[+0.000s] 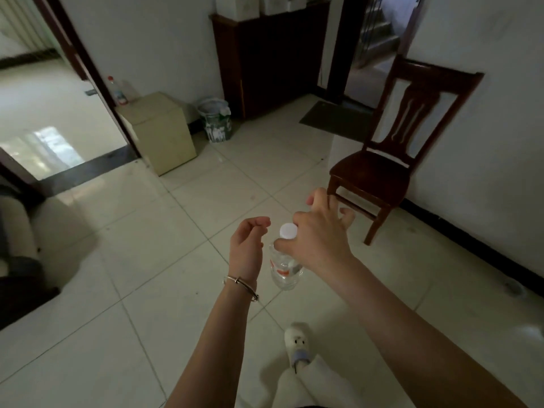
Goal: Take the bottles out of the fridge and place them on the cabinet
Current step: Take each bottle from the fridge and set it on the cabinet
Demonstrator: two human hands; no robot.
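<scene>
A clear plastic bottle (284, 267) with a white cap and a red-and-white label hangs upright over the tiled floor. My right hand (319, 234) grips it by the neck, just under the cap. My left hand (248, 241), with a bangle on its wrist, is just left of the bottle, fingers loosely curled and holding nothing. A small beige cabinet (163, 134) stands by the doorway at the left, with a red-capped bottle (117, 91) and another clear bottle on its top. The fridge is out of view.
A dark wooden chair (391, 151) stands against the right wall. A bin with a plastic liner (215, 119) sits beside a tall dark wooden cabinet (270, 57) at the back. A sofa (32, 245) is at the left edge. My foot (298, 343) is on the floor below.
</scene>
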